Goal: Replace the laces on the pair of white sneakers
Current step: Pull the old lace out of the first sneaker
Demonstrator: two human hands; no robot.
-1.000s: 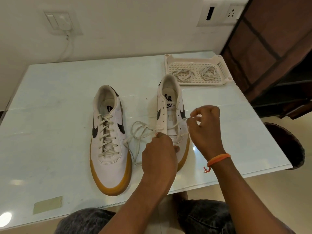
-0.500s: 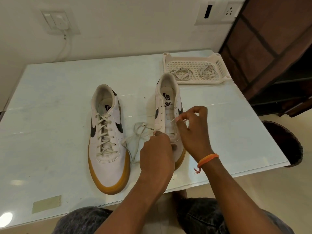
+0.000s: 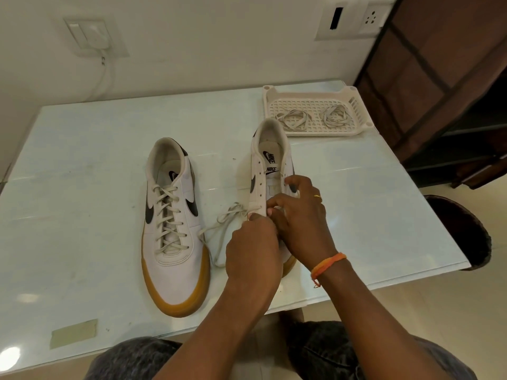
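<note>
A room in a home, by the look of it: a pale glass-topped table (image 3: 82, 171) stands against a plain cream wall with a switch plate (image 3: 94, 37) holding a plugged-in white charger and cable, and a socket plate (image 3: 354, 19) further right. A dark brown fabric wardrobe (image 3: 450, 78) with open shelves stands at the right, over a beige tiled floor (image 3: 439, 311)

Orange wrist thread (image 3: 327, 265), gold ring (image 3: 317, 197)
</note>
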